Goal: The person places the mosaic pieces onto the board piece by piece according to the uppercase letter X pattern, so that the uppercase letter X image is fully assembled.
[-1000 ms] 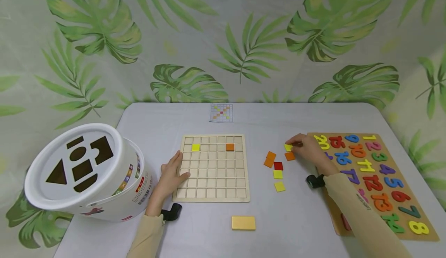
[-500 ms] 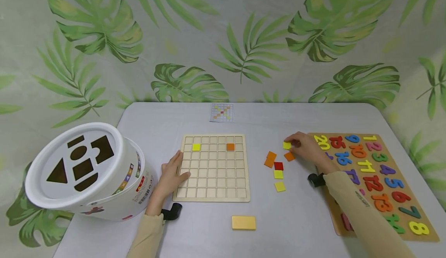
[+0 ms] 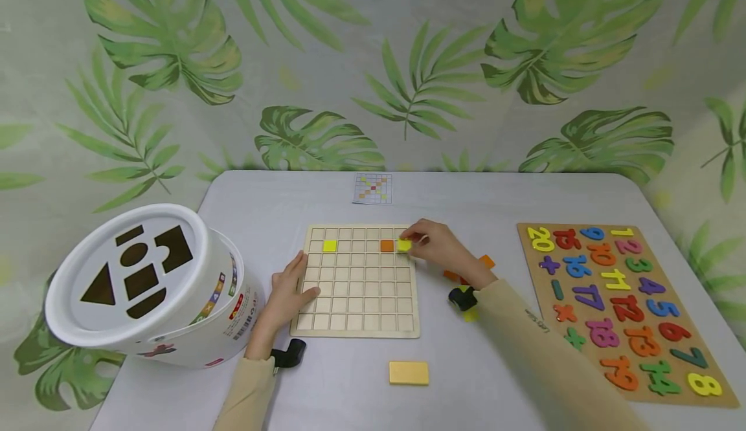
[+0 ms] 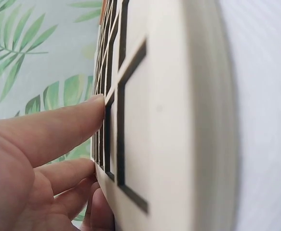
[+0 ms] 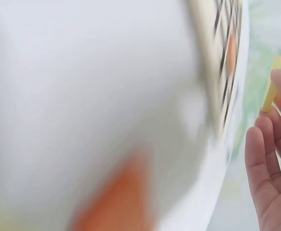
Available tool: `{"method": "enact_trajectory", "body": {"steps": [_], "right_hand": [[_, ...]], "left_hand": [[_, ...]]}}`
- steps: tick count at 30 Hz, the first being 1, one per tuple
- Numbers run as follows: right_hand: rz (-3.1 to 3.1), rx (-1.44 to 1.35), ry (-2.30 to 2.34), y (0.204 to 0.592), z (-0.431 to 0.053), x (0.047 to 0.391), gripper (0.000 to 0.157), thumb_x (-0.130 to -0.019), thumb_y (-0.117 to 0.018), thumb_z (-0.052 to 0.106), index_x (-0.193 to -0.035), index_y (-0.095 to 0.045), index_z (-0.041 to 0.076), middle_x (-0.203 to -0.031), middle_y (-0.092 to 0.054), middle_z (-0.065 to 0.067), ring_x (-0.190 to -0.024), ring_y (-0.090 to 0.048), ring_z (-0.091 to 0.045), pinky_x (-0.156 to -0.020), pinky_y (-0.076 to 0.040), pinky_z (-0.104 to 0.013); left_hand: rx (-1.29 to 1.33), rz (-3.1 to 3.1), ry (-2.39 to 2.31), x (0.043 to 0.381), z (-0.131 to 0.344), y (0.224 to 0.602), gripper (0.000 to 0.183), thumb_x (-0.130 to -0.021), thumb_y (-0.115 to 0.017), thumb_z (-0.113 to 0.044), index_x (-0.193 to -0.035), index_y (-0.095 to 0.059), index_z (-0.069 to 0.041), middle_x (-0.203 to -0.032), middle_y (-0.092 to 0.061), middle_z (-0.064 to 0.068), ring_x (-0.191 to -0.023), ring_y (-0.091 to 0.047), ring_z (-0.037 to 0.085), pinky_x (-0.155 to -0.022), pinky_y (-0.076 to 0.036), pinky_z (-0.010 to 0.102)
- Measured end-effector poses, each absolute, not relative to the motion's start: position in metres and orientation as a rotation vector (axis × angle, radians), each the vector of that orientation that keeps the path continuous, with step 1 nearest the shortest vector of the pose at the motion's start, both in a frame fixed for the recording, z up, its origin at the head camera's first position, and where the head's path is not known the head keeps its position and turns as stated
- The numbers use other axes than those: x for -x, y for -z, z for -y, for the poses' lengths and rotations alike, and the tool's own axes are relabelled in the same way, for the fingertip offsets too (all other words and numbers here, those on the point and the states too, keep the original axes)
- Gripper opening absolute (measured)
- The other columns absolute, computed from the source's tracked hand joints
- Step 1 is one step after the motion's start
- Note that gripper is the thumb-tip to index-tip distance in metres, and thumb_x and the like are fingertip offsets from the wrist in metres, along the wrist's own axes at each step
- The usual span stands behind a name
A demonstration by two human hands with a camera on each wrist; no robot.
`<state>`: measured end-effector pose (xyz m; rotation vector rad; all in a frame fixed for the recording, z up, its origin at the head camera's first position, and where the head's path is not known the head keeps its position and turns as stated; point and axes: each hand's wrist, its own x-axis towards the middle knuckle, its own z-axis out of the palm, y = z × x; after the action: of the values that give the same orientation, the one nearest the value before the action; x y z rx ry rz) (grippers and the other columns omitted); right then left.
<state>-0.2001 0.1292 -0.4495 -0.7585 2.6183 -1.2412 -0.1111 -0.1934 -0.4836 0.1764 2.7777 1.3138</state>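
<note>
A wooden grid board [image 3: 358, 290] lies on the table, with a yellow tile [image 3: 329, 246] and an orange tile [image 3: 387, 246] in its second row from the back. My left hand [image 3: 287, 294] rests at the board's left edge; in the left wrist view its thumb [image 4: 68, 127] touches the grid and the other fingers are at the rim. Over the board's right side, my right hand [image 3: 440, 244] pinches a small square yellow tile [image 3: 404, 246] between thumb and fingers. The right wrist view shows this tile [image 5: 272, 86] edge-on, above the board.
Loose tiles, including an orange one [image 3: 486, 261], lie right of the board, partly hidden by my right forearm. A white bucket [image 3: 169, 327] stands left, a number board [image 3: 548, 288] lies right. A pattern card [image 3: 373, 188] is behind, a yellow block [image 3: 408, 373] in front.
My right hand has picked up the yellow tile from beside the number board and carried it left over the grid board. My left hand has stayed in place.
</note>
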Motion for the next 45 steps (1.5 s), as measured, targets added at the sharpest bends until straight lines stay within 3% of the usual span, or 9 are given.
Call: {"method": "enact_trajectory", "body": {"steps": [12,25,32,45], "right_hand": [[-2.516,0.923,1.075,0.459,-0.026,0.201,0.021,-0.084,-0.069,0.002,-0.105,-0.07,0.005,-0.095,-0.062,-0.002,-0.083,-0.052,-0.014,-0.076,-0.044,-0.026],[-2.571,0.921,0.949,0.458,-0.008,0.2,0.021,-0.083,-0.068,-0.002,-0.102,-0.069,0.005,-0.095,-0.061,-0.004,-0.084,-0.051,-0.016,-0.079,-0.044,-0.028],[-2.518,0.806,1.149,0.448,-0.048,0.198,0.021,-0.085,-0.067,0.001,-0.106,-0.068,0.003,-0.099,-0.064,-0.005,-0.087,-0.054,-0.016,-0.079,-0.045,-0.029],[-2.707,0.509,1.229,0.454,-0.208,0.177,0.023,-0.086,-0.066,-0.001,-0.109,-0.065,-0.001,-0.107,-0.064,-0.014,-0.095,-0.056,-0.028,-0.083,-0.049,-0.043]], "left_hand": [[-0.146,-2.773,-1.287,0.111,0.194,0.483,0.073,-0.084,-0.067,-0.003,-0.144,-0.027,0.012,-0.154,-0.018,0.023,-0.119,-0.026,0.038,-0.091,-0.022,0.047],[-0.168,-2.782,-1.291,0.112,0.195,0.484,0.073,-0.084,-0.067,-0.003,-0.143,-0.028,0.013,-0.153,-0.019,0.025,-0.12,-0.026,0.039,-0.09,-0.022,0.048],[-0.18,-2.777,-1.318,0.113,0.193,0.485,0.073,-0.083,-0.067,-0.002,-0.142,-0.027,0.014,-0.154,-0.019,0.025,-0.126,-0.022,0.04,-0.091,-0.02,0.047],[-0.141,-2.76,-1.301,0.111,0.193,0.484,0.073,-0.085,-0.066,-0.003,-0.144,-0.027,0.012,-0.155,-0.017,0.023,-0.123,-0.023,0.038,-0.092,-0.023,0.048]]}}
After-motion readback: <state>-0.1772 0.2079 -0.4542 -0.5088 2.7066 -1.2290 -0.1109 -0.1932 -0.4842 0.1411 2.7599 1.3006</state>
